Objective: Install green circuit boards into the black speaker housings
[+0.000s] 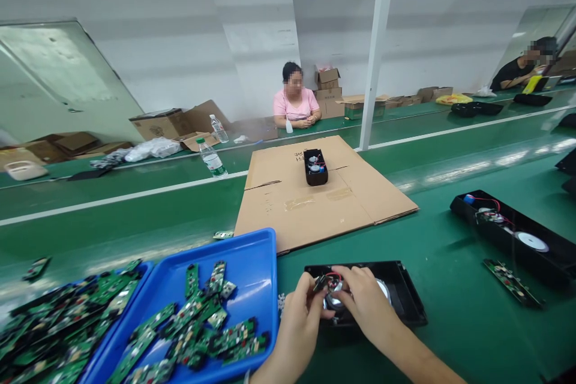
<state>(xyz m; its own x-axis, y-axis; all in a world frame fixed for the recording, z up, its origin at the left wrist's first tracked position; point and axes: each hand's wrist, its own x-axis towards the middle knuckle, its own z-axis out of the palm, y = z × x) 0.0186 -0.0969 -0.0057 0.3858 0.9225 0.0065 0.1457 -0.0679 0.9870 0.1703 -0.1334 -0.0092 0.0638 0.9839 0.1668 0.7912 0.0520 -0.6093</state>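
An open black speaker housing lies in front of me on the green bench, with a round white-rimmed speaker inside it. My left hand is closed at the housing's left end, pinching a small dark circuit board. Thin red wires run beside that board. My right hand reaches over the housing from the right, its fingers closed around the wires close to my left fingertips. The exact contact between fingertips, wires and board is partly hidden.
To the left, a blue tray holds several green circuit boards, beside another heaped tray. Cardboard carries another housing. At right are a long black housing and a loose board. A person sits opposite.
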